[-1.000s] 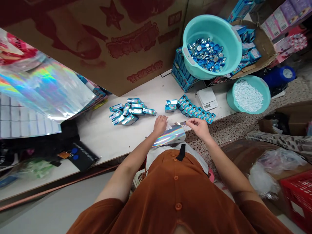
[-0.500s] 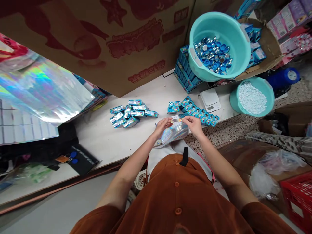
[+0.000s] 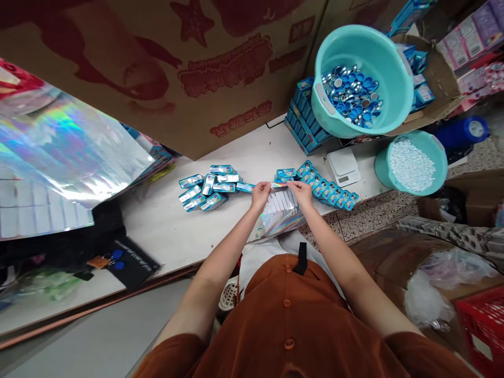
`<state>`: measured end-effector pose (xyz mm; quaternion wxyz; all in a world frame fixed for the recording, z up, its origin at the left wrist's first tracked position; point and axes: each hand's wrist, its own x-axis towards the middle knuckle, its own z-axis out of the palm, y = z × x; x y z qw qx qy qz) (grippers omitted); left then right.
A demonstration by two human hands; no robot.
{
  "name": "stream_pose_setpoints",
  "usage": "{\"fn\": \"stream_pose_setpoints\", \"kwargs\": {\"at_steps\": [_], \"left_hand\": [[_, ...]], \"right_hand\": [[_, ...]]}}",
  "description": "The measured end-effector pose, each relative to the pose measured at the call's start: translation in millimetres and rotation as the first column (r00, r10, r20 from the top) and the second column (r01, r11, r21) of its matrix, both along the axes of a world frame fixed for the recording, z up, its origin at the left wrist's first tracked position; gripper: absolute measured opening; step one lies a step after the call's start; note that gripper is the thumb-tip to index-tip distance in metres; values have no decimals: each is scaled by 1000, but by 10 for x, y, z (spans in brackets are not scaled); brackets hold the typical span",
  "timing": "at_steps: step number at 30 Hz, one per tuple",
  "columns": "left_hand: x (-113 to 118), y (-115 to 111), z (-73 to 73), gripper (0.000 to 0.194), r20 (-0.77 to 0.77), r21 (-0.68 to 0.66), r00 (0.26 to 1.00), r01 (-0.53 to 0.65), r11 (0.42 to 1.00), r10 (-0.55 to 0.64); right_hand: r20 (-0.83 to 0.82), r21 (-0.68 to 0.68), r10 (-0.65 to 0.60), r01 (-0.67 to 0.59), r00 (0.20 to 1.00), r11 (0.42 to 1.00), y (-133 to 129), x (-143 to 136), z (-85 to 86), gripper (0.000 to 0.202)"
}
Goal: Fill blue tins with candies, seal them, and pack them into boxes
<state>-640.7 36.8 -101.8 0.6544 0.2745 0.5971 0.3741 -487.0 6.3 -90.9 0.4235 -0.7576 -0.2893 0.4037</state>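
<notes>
You had shifted the strip (image 3: 279, 185) away from yourself, to the sheet's (image 3: 282, 216) far side. Your left hand (image 3: 260, 195) and right hand (image 3: 302, 193) each pinched one end in a fingertip grip, by two tins (image 3: 285, 172) beyond the sheet; contact couldn't be told.

The top edge cuts off the carton (image 3: 157, 68), the right edge the crate (image 3: 482, 320). The scale (image 3: 345, 161) is too small to read. Fingers (image 3: 261, 188) hide the strip's (image 3: 279, 185) ends.
</notes>
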Motion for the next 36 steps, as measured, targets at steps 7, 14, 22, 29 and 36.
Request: {"fn": "stream_pose_setpoints", "kwargs": {"at_steps": [7, 14, 22, 29, 36], "left_hand": [[147, 46, -200, 9, -174, 72, 984, -24, 997, 36], [182, 56, -232, 10, -331, 142, 943, 27, 989, 22], [194, 20, -249, 11, -474, 228, 880, 107, 968, 14], [197, 32, -277, 11, -498, 223, 867, 132, 966, -4], [207, 24, -294, 11, -511, 227, 859, 132, 965, 2]], "right_hand": [[111, -64, 32, -25, 993, 998, 129, 41, -168, 23], [310, -126, 102, -65, 945, 990, 172, 19, -118, 22], [351, -79, 113, -91, 930, 993, 201, -11, -124, 17], [332, -98, 118, -91, 936, 991, 199, -5, -118, 17], [343, -101, 119, -90, 932, 991, 206, -4, -157, 18]]}}
